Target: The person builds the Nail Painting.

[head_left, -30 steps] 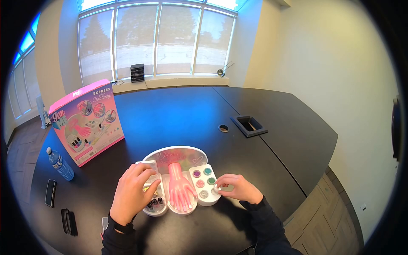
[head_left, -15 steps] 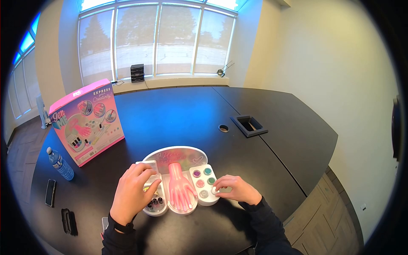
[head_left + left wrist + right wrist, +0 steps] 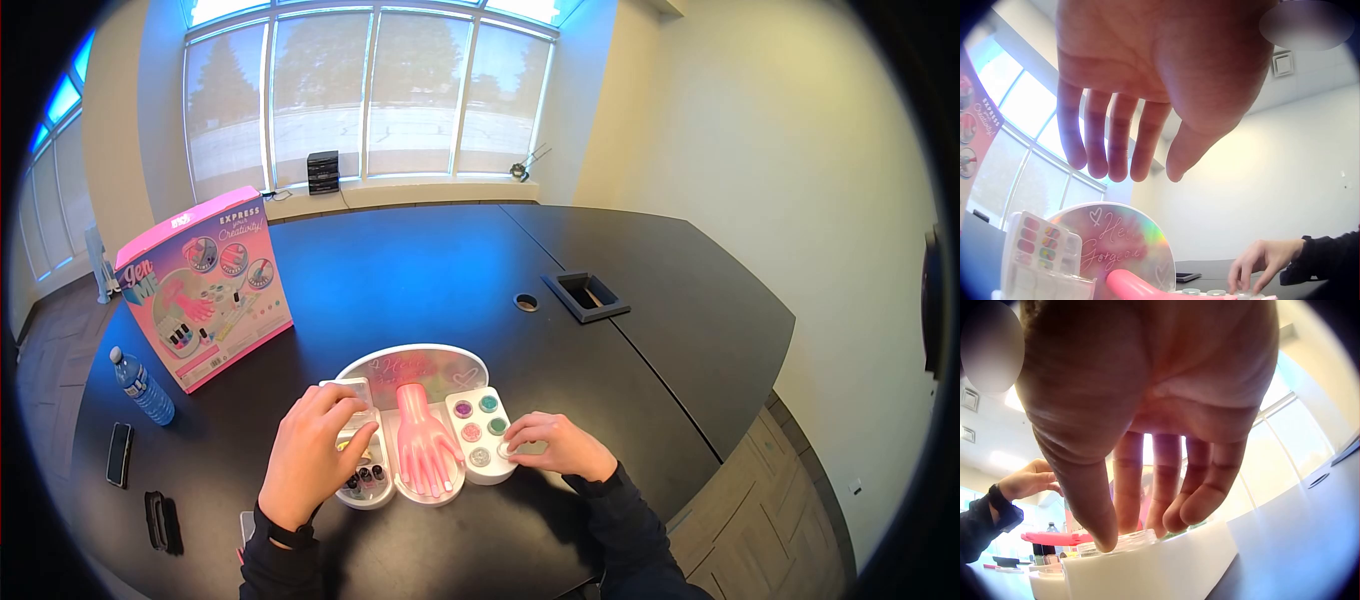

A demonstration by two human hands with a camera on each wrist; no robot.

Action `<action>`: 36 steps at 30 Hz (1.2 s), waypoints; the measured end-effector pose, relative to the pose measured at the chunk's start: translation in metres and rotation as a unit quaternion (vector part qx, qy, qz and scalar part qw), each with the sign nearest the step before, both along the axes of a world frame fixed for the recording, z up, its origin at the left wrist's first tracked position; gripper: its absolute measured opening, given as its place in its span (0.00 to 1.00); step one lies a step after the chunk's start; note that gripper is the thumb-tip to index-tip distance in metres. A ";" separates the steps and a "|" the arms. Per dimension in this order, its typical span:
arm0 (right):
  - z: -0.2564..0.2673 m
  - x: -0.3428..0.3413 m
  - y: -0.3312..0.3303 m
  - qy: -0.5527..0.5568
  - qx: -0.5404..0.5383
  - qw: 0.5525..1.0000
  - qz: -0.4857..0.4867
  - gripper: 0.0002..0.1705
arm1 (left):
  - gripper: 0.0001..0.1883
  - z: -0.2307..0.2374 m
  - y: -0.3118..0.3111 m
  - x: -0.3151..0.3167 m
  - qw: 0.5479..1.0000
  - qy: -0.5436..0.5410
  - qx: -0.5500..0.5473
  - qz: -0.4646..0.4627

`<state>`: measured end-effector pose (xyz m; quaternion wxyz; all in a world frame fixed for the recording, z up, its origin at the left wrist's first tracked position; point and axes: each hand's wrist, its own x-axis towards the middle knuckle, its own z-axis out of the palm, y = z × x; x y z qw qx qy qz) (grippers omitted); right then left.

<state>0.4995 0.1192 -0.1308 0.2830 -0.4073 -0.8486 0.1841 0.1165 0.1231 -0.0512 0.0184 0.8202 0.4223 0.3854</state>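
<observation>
The right hand [image 3: 560, 445] pinches a small clear-lidded jar [image 3: 1135, 541] at the near right corner of the white right-hand tray [image 3: 1147, 572]. Purple [image 3: 463, 409], pink [image 3: 472, 432], teal and silvery jars sit in that tray. My left hand [image 3: 318, 450] hovers over the left tray of small bottles [image 3: 366, 478], its fingers loosely bent and holding nothing; in the left wrist view the palm [image 3: 1160, 69] faces the camera. Between the trays lies a pink model hand [image 3: 424, 445], with white on a fingertip. Sheets of patterned nails [image 3: 1039, 244] stand upright in the left tray.
Behind the model hand rises a shiny curved panel [image 3: 440, 368]. A pink box [image 3: 210, 300], a water bottle [image 3: 143, 387], a phone [image 3: 119, 455] and a dark case [image 3: 160, 521] are on the left of the table. A square opening [image 3: 587, 297] lies farther back.
The right hand's fingers have shifted slightly left, and the jar between them now sits level in the tray's corner. The left hand has stayed in place.
</observation>
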 end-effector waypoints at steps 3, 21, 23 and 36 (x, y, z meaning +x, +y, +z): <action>0.000 0.000 0.001 0.001 -0.002 1.000 0.003 0.08 | 0.11 0.001 0.000 0.000 1.000 -0.001 0.000 0.000; 0.006 0.005 0.000 0.018 -0.033 0.999 -0.021 0.14 | 0.11 -0.001 0.002 -0.002 1.000 0.001 -0.010 0.011; 0.009 0.006 -0.002 0.022 -0.040 0.999 -0.031 0.17 | 0.10 -0.001 0.002 -0.004 1.000 0.001 -0.012 0.015; -0.001 0.012 -0.001 0.009 -0.031 0.999 -0.037 0.39 | 0.11 -0.001 0.005 -0.031 0.996 0.020 -0.036 0.077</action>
